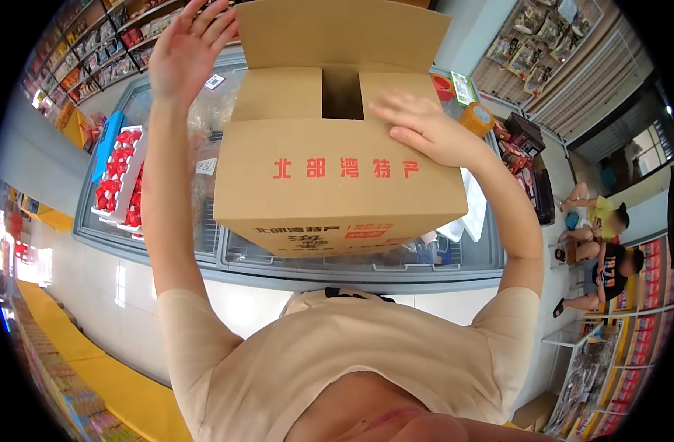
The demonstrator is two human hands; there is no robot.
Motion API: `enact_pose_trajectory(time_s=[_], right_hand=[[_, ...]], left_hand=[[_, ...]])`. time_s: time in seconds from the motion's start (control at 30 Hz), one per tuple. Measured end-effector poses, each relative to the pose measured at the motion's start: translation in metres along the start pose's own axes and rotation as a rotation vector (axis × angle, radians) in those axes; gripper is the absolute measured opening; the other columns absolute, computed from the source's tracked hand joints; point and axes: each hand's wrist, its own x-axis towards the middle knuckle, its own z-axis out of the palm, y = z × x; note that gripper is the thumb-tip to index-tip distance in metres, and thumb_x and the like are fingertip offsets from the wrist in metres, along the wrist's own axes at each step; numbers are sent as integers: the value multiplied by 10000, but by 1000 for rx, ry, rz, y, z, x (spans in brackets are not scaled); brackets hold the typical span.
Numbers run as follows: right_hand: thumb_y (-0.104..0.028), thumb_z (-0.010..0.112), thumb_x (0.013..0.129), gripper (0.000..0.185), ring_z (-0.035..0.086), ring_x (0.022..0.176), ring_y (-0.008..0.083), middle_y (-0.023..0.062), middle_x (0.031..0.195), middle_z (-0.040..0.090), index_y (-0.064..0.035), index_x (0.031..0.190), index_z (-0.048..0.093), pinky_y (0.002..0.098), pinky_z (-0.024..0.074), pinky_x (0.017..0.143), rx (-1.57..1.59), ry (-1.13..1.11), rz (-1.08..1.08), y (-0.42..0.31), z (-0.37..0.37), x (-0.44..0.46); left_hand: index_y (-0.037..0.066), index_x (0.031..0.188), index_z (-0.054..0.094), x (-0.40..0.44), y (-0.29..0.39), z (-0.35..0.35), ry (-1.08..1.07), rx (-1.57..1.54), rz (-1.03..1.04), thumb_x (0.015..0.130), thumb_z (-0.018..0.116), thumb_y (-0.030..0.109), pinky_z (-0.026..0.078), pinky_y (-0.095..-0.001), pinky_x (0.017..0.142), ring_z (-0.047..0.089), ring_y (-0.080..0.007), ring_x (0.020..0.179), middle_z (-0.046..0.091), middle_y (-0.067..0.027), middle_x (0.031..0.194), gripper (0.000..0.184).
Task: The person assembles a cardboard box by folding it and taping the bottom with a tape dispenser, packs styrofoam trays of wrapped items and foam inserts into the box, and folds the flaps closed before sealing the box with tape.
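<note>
A large brown cardboard box point(292, 195) stands in front of me on a glass-topped chest freezer. Red Chinese characters run across its near flap point(278, 144), which lies folded over toward the middle. Two side flaps are folded in, leaving a dark gap point(342, 94) between them, while the far flap point(337, 37) sticks up. Beside that raised flap's left edge, my left hand point(188, 55) is lifted with its fingers apart and holds nothing. My right hand point(425, 127), slightly blurred, lies over the right part of the box top with fingers stretched out.
The chest freezer point(234, 274) spans the space before me. Left on it sits a white tray of red-wrapped items point(119, 177) near a blue box point(107, 147). An orange-lidded container point(477, 118) is behind my right hand. Two people point(606, 250) sit at the right near stocked shelves.
</note>
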Motion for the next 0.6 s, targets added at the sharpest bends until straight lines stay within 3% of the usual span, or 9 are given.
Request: enact_pose_trajectory(time_s=[0.07,0.13,0.2,0.27,0.33,0.37,0.43,0.53,0.6], right_hand=[[-207,474,852,365,380,1181,293,131,1253,442,-109,1204,471,362,274,983,-53,-71,-52,4,-2,7],[-287,453,859,356,416,1154,278,118,1243,456,-144,1182,498,351,319,963,-301,-70,-225,-5,-23,22],[-218,488,845,329,435,1122,319,146,1187,496,-90,1146,520,374,346,926,68,134,-269,18,-51,60],[-242,489,840,319,502,1040,330,142,1084,565,-60,1095,552,367,393,879,292,94,255,52,-73,92],[-430,488,821,467,485,1090,248,182,1192,490,-91,1138,543,349,372,918,-114,441,77,43,-82,104],[-430,488,821,467,485,1090,248,182,1192,490,-91,1138,543,349,372,918,-111,441,78,47,-77,109],[-379,505,821,444,543,994,257,166,1094,561,-30,1090,561,340,397,871,3,202,378,51,-64,115],[-266,463,848,340,552,961,329,147,1004,602,-35,1078,561,367,416,850,47,120,441,12,-52,73],[-360,404,865,433,429,1137,316,157,1232,455,-76,1180,491,393,344,946,95,-147,389,-18,-39,35]], left_hand=[[33,1156,469,-20,2,24,-136,508,-94,874,422,240,244,-409,1028,409,-279,1163,470,-194,1193,353],[57,1151,504,-54,-14,58,-352,1058,-350,846,479,233,220,-420,1031,371,-305,1195,431,-186,1246,353],[81,1153,527,-69,-37,111,-662,1665,-306,818,528,224,208,-431,1029,334,-333,1220,395,-169,1290,364],[85,1173,507,-74,-43,109,-642,1640,-354,814,531,230,215,-432,1025,326,-343,1220,395,-157,1290,388],[89,1194,488,-78,-45,108,-620,1617,-405,810,533,236,222,-434,1021,318,-353,1220,396,-144,1290,414],[91,1194,489,-77,-45,106,-614,1605,-416,810,536,237,224,-434,1020,324,-353,1217,403,-143,1286,414],[94,1195,490,-77,-47,105,-614,1589,-431,809,538,239,226,-434,1019,331,-353,1214,410,-141,1282,415],[93,1191,494,-76,-49,104,-625,1642,-421,808,541,239,226,-428,1020,336,-351,1211,419,-132,1276,412],[93,1184,499,-77,-50,103,-603,1647,-386,809,540,242,217,-436,1021,343,-345,1209,425,-129,1272,405]])
